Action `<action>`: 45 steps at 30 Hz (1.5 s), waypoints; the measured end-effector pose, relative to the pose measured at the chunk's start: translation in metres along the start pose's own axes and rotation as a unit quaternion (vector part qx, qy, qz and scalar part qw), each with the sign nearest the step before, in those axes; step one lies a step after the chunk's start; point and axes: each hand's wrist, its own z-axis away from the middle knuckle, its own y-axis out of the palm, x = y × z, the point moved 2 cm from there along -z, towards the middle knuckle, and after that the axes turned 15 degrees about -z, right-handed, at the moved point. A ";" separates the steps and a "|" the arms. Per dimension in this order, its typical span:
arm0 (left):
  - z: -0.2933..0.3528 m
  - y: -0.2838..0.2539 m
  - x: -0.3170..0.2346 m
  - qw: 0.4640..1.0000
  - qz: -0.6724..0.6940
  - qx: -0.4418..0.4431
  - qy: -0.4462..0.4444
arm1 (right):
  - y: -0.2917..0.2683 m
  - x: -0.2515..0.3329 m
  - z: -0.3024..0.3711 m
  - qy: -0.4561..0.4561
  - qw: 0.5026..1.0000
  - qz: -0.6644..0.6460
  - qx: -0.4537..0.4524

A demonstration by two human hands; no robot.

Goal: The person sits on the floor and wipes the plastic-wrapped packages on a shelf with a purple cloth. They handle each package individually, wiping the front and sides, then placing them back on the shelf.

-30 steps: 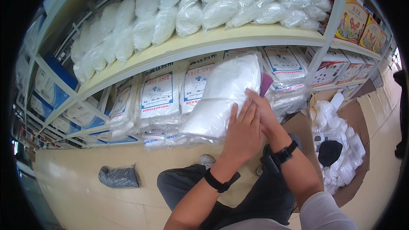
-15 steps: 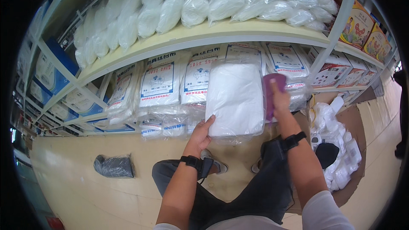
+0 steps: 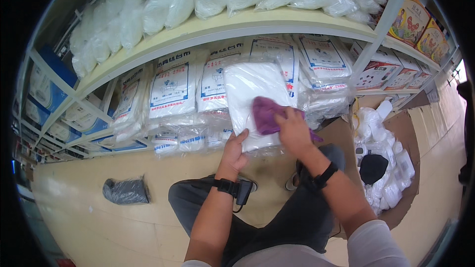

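A flat white bag in clear plastic point(image 3: 250, 94) stands upright in front of the lower shelf. My left hand point(image 3: 234, 149) grips its bottom edge from below. My right hand point(image 3: 294, 129) presses a purple cloth point(image 3: 267, 113) against the bag's front, near its lower right. Both wrists wear black bands. Behind the bag, printed white sacks point(image 3: 173, 89) stand in a row on the lower shelf.
The upper shelf point(image 3: 217, 24) holds several clear bags of white material. Coloured boxes point(image 3: 415, 29) sit at the far right. A cardboard box point(image 3: 410, 133) with white packets and a black item lies at my right. A dark plastic bag point(image 3: 126, 190) lies on the floor at left.
The purple cloth moved from the bag's right edge onto its front, down and left. My left hand stayed at the bottom edge. The bag is held a little lower.
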 end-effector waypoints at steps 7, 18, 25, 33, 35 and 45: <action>0.002 0.003 -0.001 1.000 0.009 0.000 0.009 | -0.042 -0.021 -0.010 0.133 0.976 -0.131 -0.108; 0.017 0.000 0.009 0.995 -0.086 -0.022 -0.033 | 0.039 -0.015 -0.081 -0.045 0.995 0.086 -0.020; 0.015 -0.012 0.008 0.994 -0.097 -0.033 -0.022 | -0.009 -0.017 -0.120 0.082 0.978 -0.008 -0.192; 0.012 -0.010 0.021 0.993 -0.105 -0.047 -0.030 | 0.060 0.020 -0.114 -0.170 0.983 0.027 -0.063; 0.016 -0.008 0.014 0.994 -0.088 -0.053 -0.029 | 0.052 0.019 -0.139 -0.156 0.977 0.079 -0.125; 0.007 -0.026 0.001 0.998 -0.012 -0.059 -0.025 | -0.013 -0.100 -0.152 0.226 0.968 0.036 -0.101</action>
